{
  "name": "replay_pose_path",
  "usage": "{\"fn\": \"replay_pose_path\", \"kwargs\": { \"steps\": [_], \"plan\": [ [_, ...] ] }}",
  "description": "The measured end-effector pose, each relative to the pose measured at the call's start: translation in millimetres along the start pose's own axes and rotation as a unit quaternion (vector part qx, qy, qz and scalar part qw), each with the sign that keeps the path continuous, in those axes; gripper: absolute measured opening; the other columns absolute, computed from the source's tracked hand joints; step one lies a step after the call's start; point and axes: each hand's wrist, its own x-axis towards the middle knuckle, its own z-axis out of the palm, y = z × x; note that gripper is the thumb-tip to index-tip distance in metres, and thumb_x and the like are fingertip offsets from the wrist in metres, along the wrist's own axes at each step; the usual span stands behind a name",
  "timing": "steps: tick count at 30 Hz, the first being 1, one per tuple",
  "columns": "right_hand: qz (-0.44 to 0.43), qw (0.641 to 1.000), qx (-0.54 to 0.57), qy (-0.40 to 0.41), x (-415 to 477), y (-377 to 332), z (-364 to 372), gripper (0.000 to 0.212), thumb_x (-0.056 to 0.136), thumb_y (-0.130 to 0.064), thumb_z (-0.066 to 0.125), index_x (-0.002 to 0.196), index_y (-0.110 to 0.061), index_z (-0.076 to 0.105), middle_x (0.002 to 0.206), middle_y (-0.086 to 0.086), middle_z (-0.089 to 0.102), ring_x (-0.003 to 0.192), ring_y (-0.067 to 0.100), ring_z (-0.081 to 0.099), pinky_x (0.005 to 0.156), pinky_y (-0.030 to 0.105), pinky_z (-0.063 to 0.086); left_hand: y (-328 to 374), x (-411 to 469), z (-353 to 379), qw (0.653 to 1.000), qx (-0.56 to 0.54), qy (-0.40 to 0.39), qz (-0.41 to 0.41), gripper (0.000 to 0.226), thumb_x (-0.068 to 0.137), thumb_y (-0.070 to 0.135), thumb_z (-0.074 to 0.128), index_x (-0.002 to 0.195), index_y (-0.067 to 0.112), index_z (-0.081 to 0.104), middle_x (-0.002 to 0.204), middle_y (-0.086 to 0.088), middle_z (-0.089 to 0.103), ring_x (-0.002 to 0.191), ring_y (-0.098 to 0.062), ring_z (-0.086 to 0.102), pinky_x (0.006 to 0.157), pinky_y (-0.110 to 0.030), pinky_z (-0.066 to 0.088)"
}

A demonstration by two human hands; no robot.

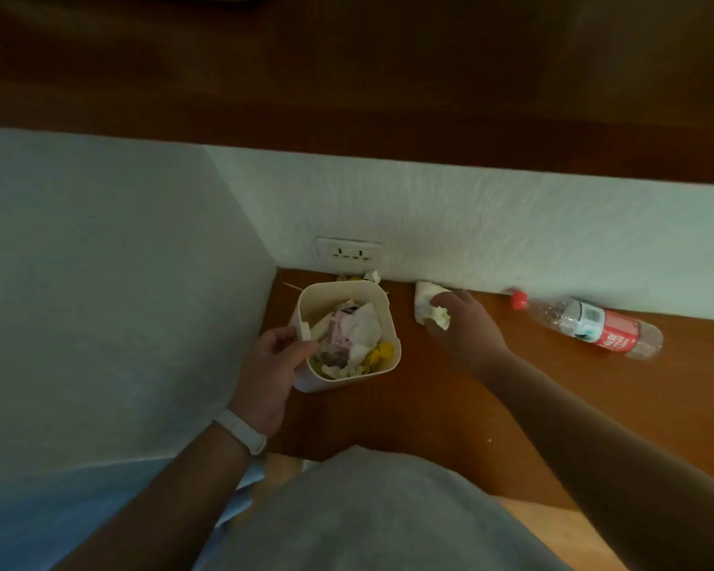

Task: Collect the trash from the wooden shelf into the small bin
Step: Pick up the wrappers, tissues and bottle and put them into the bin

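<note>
Left hand gripping trash-filled small bin; right hand closed on crumpled tissue.

Head camera looks steeply down, close over the wooden shelf

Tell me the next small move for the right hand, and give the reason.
Probably close the right hand on the crumpled white tissue and carry it left to the small bin. The fingers already rest on the tissue by the wall, not clearly gripping it yet, and the left hand holds the bin's near rim. The bin is open though already fairly full.
</note>
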Motion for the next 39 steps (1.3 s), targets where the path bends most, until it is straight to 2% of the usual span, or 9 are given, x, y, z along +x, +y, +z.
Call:
{"fn": "replay_pose_path", "kwargs": {
  "steps": [5,8,12,18,21,26,30,35,39],
  "plan": [
    [0.044,0.989,-0.109,-0.085,42,41,15,0.067,0.083,-0.036,0.073,0.140,-0.018,0.043,0.143,0.010,0.044,0.123,0.032,0.049,0.094,0.049,0.050,-2,-6,-10,0.999,-0.017,0.033,0.002,0.026,0.087,0.008,0.068,0.113,0.007,0.066,0.113,-0.021,0.071,0.102,-0.032,0.070,0.081,-0.039,0.057],
    [0.030,0.981,-0.147,-0.121,61,48,26,0.078,0.082,-0.039,0.074,0.145,-0.018,0.035,0.148,0.011,0.038,0.127,0.036,0.046,0.094,0.051,0.049,-5,-9,-16,0.998,-0.028,0.063,0.006,0.019,0.087,0.008,0.069,0.106,0.008,0.068,0.113,-0.027,0.069,0.106,-0.038,0.068,0.086,-0.044,0.058],
    [-0.002,0.976,-0.188,-0.111,72,53,35,0.076,0.079,-0.047,0.073,0.141,-0.018,0.039,0.148,0.010,0.036,0.129,0.035,0.042,0.098,0.052,0.044,-11,-15,-16,0.995,-0.037,0.088,0.008,0.028,0.087,0.008,0.069,0.114,0.004,0.065,0.116,-0.028,0.067,0.108,-0.037,0.067,0.085,-0.040,0.056],
    [-0.037,0.965,-0.239,-0.106,72,53,32,0.068,0.081,-0.052,0.068,0.136,-0.017,0.046,0.139,0.011,0.046,0.123,0.032,0.048,0.094,0.048,0.046,-10,-25,-11,0.994,-0.039,0.099,0.012,0.024,0.088,0.003,0.066,0.112,0.001,0.065,0.115,-0.031,0.067,0.110,-0.042,0.065,0.096,-0.050,0.053],
    [-0.055,0.970,-0.217,-0.093,66,52,27,0.056,0.084,-0.042,0.066,0.131,-0.017,0.050,0.132,0.009,0.053,0.115,0.028,0.054,0.087,0.044,0.050,-9,-29,-10,0.994,-0.040,0.102,0.015,0.029,0.089,0.003,0.066,0.117,-0.002,0.063,0.118,-0.032,0.065,0.112,-0.043,0.064,0.099,-0.055,0.051],
    [-0.064,0.976,-0.194,-0.073,50,39,11,0.032,0.088,-0.032,0.060,0.116,-0.017,0.058,0.111,0.005,0.061,0.090,0.023,0.062,0.073,0.043,0.056,-6,-31,-10,0.995,-0.043,0.086,0.021,0.028,0.088,0.004,0.066,0.116,0.000,0.064,0.112,-0.024,0.070,0.103,-0.033,0.070,0.082,-0.039,0.057],
    [-0.052,0.989,-0.131,-0.034,30,18,-5,0.020,0.090,-0.030,0.057,0.106,-0.019,0.060,0.088,-0.002,0.062,0.068,0.013,0.059,0.061,0.038,0.056,-4,-27,-12,0.998,-0.034,0.057,0.017,0.031,0.087,0.007,0.067,0.118,0.001,0.064,0.114,-0.024,0.070,0.106,-0.037,0.069,0.093,-0.053,0.055],
    [-0.076,0.996,0.041,0.024,-2,-33,-34,0.014,0.087,-0.025,0.059,0.096,-0.035,0.055,0.087,-0.017,0.056,0.068,0.003,0.056,0.052,0.023,0.046,3,-16,-7,0.999,-0.020,0.031,0.013,0.024,0.087,0.007,0.068,0.111,0.007,0.066,0.113,-0.021,0.071,0.105,-0.036,0.070,0.093,-0.054,0.055],
    [-0.132,0.988,0.082,-0.021,-22,-68,-46,0.016,0.086,-0.024,0.059,0.099,-0.033,0.059,0.089,-0.018,0.057,0.072,-0.001,0.054,0.056,0.019,0.040,7,-8,1,1.000,-0.002,0.000,0.017,0.033,0.087,0.009,0.069,0.119,0.004,0.064,0.116,-0.019,0.071,0.107,-0.033,0.069,0.094,-0.052,0.055]
  ]
}}
